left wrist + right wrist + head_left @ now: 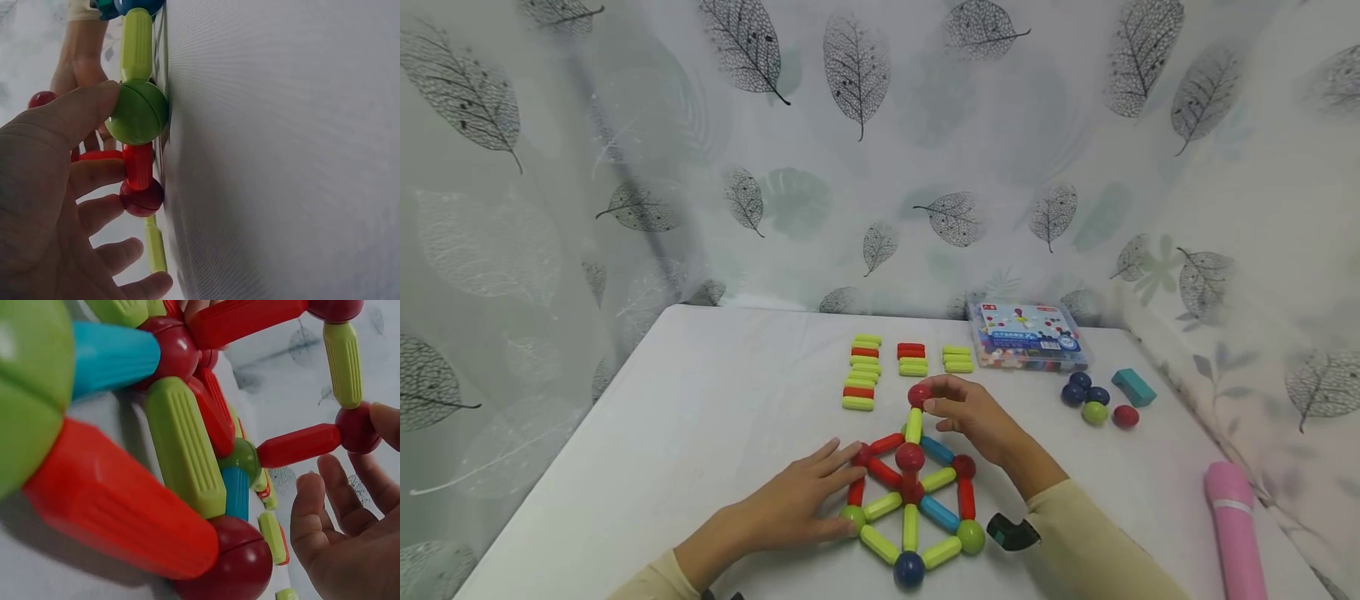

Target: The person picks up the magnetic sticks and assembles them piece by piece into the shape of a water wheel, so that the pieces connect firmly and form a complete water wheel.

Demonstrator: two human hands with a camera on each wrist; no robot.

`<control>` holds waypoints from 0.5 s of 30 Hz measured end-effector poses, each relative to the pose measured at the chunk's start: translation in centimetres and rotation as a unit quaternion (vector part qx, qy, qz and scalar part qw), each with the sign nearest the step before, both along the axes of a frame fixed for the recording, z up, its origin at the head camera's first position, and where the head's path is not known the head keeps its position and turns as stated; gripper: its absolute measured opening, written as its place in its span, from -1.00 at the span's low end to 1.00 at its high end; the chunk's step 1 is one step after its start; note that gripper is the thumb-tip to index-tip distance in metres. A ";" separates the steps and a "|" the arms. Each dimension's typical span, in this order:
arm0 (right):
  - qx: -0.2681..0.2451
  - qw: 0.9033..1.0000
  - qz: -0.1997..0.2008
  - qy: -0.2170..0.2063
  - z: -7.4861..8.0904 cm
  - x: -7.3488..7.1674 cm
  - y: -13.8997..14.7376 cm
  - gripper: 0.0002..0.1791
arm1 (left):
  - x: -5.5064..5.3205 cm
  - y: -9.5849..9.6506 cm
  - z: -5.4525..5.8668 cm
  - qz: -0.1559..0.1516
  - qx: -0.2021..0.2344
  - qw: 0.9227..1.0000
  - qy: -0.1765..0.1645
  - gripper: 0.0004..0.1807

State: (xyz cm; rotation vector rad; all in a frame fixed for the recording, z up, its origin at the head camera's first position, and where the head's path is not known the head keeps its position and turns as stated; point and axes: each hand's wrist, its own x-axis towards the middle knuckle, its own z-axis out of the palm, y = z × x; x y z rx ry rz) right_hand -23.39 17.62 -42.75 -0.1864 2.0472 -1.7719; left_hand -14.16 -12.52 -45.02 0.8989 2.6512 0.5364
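A wheel-shaped frame of sticks and balls lies on the table, with a red ball (910, 457) raised on a red upright at its middle. A yellow-green stick (342, 365) runs from that raised ball to another red ball (357, 427) above the far corner. My right hand (973, 417) pinches this far ball between thumb and finger. From it a red stick (300, 446) goes down to a green ball (242, 461). My left hand (797, 500) rests against the frame's left side, thumb on a green ball (139, 112), fingers loosely extended by a red stick (138, 165) and red ball (141, 197).
Rows of yellow-green and red sticks (865, 367) lie behind the frame. A clear plastic box (1028, 337) stands at the back right. Near it are several loose balls (1095, 413) and a teal block (1134, 387). A pink cylinder (1234, 525) lies at the right edge.
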 end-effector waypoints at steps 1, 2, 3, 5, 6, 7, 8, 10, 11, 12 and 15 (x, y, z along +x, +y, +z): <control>-0.001 1.000 0.003 -0.001 0.0 0.0 0.1 -0.49 | 0.0 0.0 0.0 0.000 -0.001 1.000 0.000 -0.17; -0.002 1.000 0.007 -0.001 0.0 0.0 0.1 -0.49 | 0.0 0.0 0.0 0.001 -0.002 1.000 0.001 -0.17; -0.002 1.000 0.011 0.001 0.0 0.1 0.2 -0.49 | 0.0 0.0 0.0 0.001 -0.003 1.000 0.001 -0.17; -0.001 1.000 0.018 0.003 0.0 0.1 0.2 -0.48 | 0.0 0.1 0.1 0.002 -0.004 1.000 0.001 -0.17; 0.000 1.000 0.021 0.004 0.0 0.2 0.2 -0.48 | 0.0 0.1 0.0 0.002 -0.004 1.000 0.001 -0.17; -0.001 1.000 0.023 0.004 0.0 0.2 0.2 -0.48 | -0.1 0.1 0.0 0.001 -0.005 1.000 0.002 -0.17; -0.002 1.000 0.026 0.006 0.0 0.2 0.2 -0.48 | -0.1 0.1 -0.1 0.001 -0.006 1.000 0.002 -0.17; -0.005 1.000 0.017 0.009 0.0 -0.1 0.6 -0.44 | -0.1 0.0 -0.2 0.000 -0.006 1.000 0.001 -0.17; -0.006 1.000 0.003 0.012 0.0 -0.5 0.9 -0.43 | -0.2 0.0 -0.3 0.000 -0.006 1.000 0.001 -0.17; -0.003 1.000 -0.018 0.014 -0.1 -1.1 1.4 -0.42 | -0.2 0.0 -0.3 -0.002 -0.007 1.000 0.002 -0.17; 0.041 0.994 -0.100 0.027 -0.4 -3.5 3.1 -0.43 | -0.1 0.0 -0.3 -0.002 -0.008 1.000 0.004 -0.17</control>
